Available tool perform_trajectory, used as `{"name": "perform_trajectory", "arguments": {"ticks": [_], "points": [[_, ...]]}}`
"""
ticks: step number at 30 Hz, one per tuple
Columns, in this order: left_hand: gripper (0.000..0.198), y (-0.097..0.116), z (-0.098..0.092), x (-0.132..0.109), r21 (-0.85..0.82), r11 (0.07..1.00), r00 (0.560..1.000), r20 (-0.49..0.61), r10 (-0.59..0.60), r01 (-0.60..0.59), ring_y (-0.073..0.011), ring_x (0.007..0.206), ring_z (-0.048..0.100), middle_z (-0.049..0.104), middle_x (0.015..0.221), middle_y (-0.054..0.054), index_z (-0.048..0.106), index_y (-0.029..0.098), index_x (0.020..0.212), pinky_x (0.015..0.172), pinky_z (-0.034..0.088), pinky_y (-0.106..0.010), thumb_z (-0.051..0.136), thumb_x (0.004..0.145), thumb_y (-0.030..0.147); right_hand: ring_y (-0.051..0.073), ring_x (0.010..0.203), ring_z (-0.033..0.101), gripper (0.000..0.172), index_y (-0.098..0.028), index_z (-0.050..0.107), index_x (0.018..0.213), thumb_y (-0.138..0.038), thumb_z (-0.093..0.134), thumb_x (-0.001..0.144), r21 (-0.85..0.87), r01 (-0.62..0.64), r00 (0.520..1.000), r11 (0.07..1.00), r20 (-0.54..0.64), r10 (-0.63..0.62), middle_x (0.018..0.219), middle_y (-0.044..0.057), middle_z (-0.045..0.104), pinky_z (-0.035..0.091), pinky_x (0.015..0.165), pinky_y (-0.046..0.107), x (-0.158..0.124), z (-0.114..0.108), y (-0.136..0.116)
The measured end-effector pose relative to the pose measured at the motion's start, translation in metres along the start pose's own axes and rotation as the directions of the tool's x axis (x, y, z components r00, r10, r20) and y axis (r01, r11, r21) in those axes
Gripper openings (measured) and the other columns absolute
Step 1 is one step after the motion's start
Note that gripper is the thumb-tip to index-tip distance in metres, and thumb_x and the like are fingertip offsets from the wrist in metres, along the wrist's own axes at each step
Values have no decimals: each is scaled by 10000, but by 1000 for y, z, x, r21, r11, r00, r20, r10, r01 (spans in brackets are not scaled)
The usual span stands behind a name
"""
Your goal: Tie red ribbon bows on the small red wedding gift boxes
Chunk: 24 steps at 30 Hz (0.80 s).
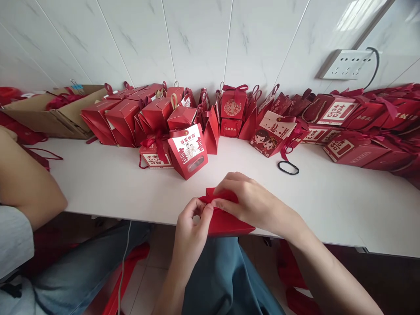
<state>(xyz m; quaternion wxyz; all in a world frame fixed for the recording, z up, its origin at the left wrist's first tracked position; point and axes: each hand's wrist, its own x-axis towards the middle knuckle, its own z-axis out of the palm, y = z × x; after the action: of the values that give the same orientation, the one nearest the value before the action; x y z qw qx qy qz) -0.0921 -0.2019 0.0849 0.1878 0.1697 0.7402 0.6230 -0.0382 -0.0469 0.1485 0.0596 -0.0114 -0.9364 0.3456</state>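
A red gift box (226, 225) lies at the front edge of the white table, right before me. Thumb and fingers of my left hand (192, 225) are pinched on a red ribbon (206, 199) at the box's upper left. My right hand (243, 197) reaches over the box from the right, its thumb and fingers closed on the same ribbon, close to my left fingertips. The fingers partly hide the ribbon and the top of the box.
Behind stand rows of red gift boxes (121, 122), with a white-fronted box (188, 151) nearest. A black elastic loop (288, 167) lies on the table (328, 205). At left are a cardboard box (59, 120) and another person's arm (29, 179). A power strip (349, 64) is on the wall.
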Motion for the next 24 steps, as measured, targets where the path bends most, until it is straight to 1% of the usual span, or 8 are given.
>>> {"name": "perform_trajectory", "arguments": {"ticks": [3,8,11,14,16,18,22,24], "points": [[331,0,-2,-3,65,997,999,12,34,-35,-104,555,367,361,588,39,380,194,613,480,318,-187,520,836,395,161,743,563,111,-194,642,753,-221,583,842,7,-25,995,1000,94,24,805,36,606,419,667,283,16,7,2],[229,-3,-2,-4,225,960,984,-29,175,-164,-118,584,432,412,637,28,386,203,661,535,397,-212,500,834,299,123,639,537,128,-194,613,729,-252,565,833,121,-142,990,982,27,139,785,11,623,403,598,262,16,11,12],[25,-3,-2,-1,352,860,914,-28,404,-369,-162,793,507,516,830,-27,496,194,843,715,463,-272,496,822,180,115,618,523,133,-192,617,729,-270,569,825,150,-190,981,970,2,192,757,3,633,393,587,256,14,11,14],[236,1,-4,2,436,698,811,150,566,-568,-198,946,491,534,941,-55,590,204,939,853,428,-345,439,823,64,107,596,501,145,-190,630,715,-281,574,813,189,-217,975,958,-6,222,703,-8,632,385,576,250,15,11,16],[339,5,-5,4,460,621,765,267,585,-635,-200,940,491,551,949,-49,631,223,957,866,399,-368,414,806,11,104,582,483,154,-188,635,698,-289,580,801,199,-240,969,950,-13,248,670,-13,624,375,558,246,18,11,19],[405,7,-5,5,464,584,742,333,582,-666,-200,939,499,581,986,-43,636,232,1020,870,375,-381,410,789,-13,101,565,470,165,-184,641,683,-302,591,787,207,-259,964,943,-2,265,634,-17,608,362,543,244,22,11,21],[433,8,-6,7,485,556,734,363,574,-675,-202,937,516,627,1017,-35,635,228,1061,863,342,-395,401,790,-15,101,558,471,181,-171,653,677,-316,610,776,269,-234,971,934,6,241,600,-18,584,362,550,243,30,11,25],[431,9,-7,7,501,539,730,369,575,-677,-206,927,523,640,1011,-36,638,231,1059,851,335,-400,395,794,-8,112,606,500,193,-169,660,741,-348,608,794,329,-185,975,926,-57,215,669,-5,612,385,583,245,25,9,30]]}}
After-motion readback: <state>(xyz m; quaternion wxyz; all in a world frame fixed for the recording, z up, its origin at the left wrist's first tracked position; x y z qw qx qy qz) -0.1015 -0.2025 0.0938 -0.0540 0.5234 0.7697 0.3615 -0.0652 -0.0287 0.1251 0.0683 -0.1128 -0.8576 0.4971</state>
